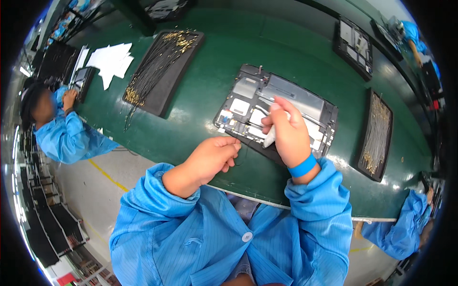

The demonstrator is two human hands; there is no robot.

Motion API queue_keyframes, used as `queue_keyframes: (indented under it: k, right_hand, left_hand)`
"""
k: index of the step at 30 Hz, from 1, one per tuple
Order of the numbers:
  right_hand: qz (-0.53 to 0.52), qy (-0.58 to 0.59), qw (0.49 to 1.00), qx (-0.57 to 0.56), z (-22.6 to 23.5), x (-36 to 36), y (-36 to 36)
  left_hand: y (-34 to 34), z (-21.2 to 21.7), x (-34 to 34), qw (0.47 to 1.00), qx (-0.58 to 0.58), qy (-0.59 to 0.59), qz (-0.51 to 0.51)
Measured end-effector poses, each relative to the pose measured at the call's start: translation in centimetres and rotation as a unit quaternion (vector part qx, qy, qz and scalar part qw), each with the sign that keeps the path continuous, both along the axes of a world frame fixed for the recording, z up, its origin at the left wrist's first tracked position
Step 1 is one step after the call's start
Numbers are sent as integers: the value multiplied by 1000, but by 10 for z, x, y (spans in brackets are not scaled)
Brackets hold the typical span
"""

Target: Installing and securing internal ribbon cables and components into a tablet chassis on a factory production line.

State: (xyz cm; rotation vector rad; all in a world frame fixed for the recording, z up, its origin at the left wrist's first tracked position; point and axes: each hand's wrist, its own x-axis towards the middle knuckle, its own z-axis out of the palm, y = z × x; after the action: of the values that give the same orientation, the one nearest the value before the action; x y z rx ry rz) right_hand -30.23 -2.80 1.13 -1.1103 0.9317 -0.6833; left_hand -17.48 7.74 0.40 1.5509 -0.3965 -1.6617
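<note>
I see right hand (286, 131) fisted around white stylus (270, 137) on opened tablet (276, 109), centre | left hand (217, 155) pinches thin wire (243, 151), near edge | risk: stylus slips, I judge, snagging wire

One view only, worn on the head and looking steeply down over the person's own chest and blue sleeves. It sits close above the green worktop (200, 95), which fills the middle and runs off toward one o'clock. Fisheye bending curves the worktop's near edge at six o'clock. Dark rim all round; floor shows at eight o'clock.
</note>
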Motion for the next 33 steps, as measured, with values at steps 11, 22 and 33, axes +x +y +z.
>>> queue_keyframes:
  k: [11,22,33]
  right_hand:
    - [294,323,844,-310,-9,41,-30]
    - [-300,581,725,-218,5,-222,-24]
    - [-389,603,683,-135,-30,-206,-15]
  left_hand:
    - [2,2,2,998,-3,-45,43]
    - [-4,-2,0,997,-35,-2,73]
    - [-2,-2,-2,997,-29,-7,77]
